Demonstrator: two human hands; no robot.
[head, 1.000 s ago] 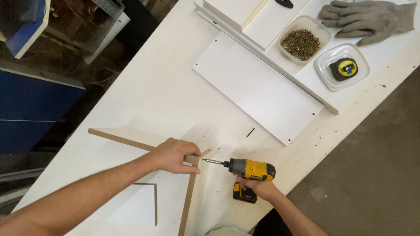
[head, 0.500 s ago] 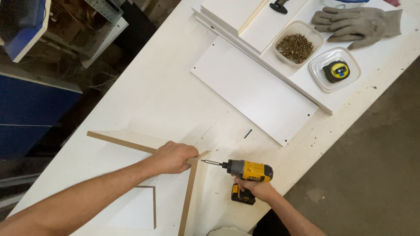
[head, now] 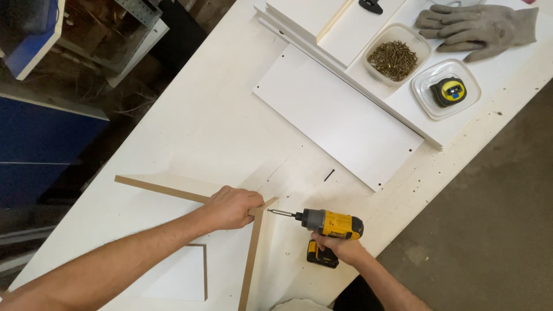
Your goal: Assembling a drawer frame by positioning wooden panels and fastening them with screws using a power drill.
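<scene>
My left hand [head: 233, 207] grips the corner where two boards [head: 253, 253] meet on the bench [head: 201, 126], fingers curled shut over the top edge. My right hand [head: 340, 249] is wrapped around the drill [head: 331, 224]. Over the last second its screw tip [head: 272, 212] has edged closer to the corner, just short of touching, so driving looks about to begin.

Grey gloves [head: 475, 29], screw tub [head: 395, 58], tape measure [head: 448, 91].

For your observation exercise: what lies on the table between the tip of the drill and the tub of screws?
In the head view, between the drill and the tub of screws: a loose black screw and a flat white panel.
</scene>
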